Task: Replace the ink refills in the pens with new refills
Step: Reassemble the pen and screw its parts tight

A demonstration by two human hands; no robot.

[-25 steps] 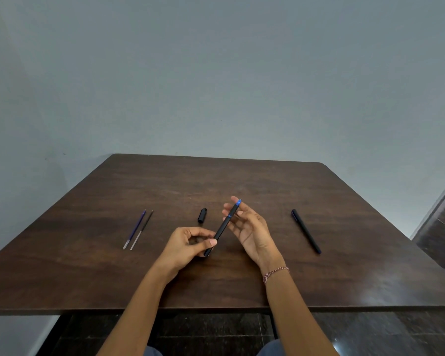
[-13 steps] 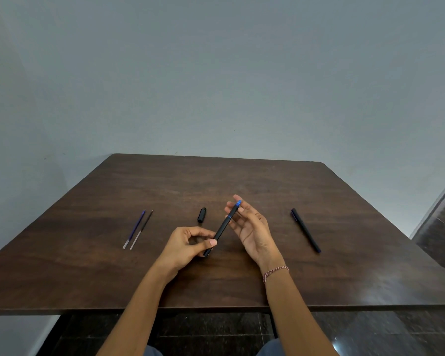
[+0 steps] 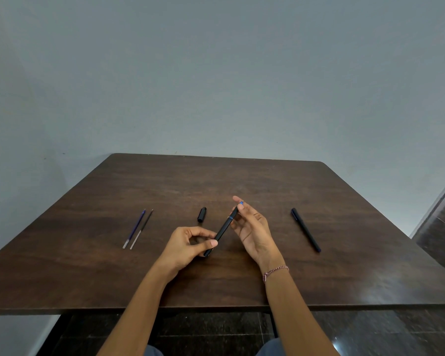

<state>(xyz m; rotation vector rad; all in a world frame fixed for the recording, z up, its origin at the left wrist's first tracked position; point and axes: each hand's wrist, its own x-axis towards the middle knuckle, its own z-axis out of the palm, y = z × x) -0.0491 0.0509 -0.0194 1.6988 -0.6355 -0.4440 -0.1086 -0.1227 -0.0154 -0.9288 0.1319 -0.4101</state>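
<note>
An uncapped black pen [image 3: 222, 230] with a blue tip slants above the table's middle. My left hand [image 3: 188, 244] pinches its lower barrel between thumb and fingers. My right hand [image 3: 251, 228] has its thumb and fingertips on the pen's blue front end. The pen's black cap [image 3: 202, 214] lies on the table just left of the hands. A second black pen [image 3: 305, 229], capped, lies to the right. Two thin refills, one blue [image 3: 134, 228] and one dark [image 3: 141, 228], lie side by side at the left.
The dark wooden table [image 3: 242, 181] stands against a plain grey wall. Its near edge runs just in front of my forearms. Dark tiled floor shows below and at the right. A beaded bracelet [image 3: 275, 271] is on my right wrist.
My right hand's fingers have closed on the pen's blue front end, covering most of it. The left hand and the things on the table have stayed where they were.
</note>
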